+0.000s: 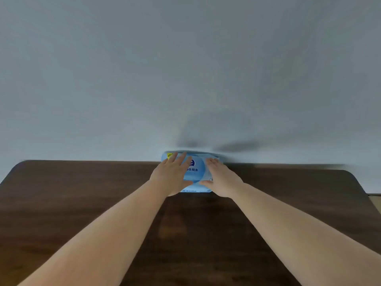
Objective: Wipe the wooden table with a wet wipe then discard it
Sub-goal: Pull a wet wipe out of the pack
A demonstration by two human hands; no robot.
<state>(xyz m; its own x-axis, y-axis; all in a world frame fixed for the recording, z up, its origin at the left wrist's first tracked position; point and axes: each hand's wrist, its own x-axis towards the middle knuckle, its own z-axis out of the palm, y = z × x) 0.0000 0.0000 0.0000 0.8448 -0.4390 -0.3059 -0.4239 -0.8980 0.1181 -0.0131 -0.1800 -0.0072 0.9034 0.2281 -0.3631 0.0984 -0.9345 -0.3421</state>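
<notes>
A light blue pack of wet wipes [196, 171] lies at the far middle edge of the dark wooden table [82, 193], against the wall. My left hand [173, 175] lies flat over the pack's left half, fingers spread. Over the pack's right half rests my right hand [221, 179], fingers stretched forward and thumb at the pack's front edge. Neither hand has closed around the pack. No loose wipe is visible. The picture is blurred by motion.
A plain pale grey wall [185, 69] rises right behind the table's far edge. The table has rounded far corners at left and right. A strip of lighter floor [376, 200] shows past the right edge.
</notes>
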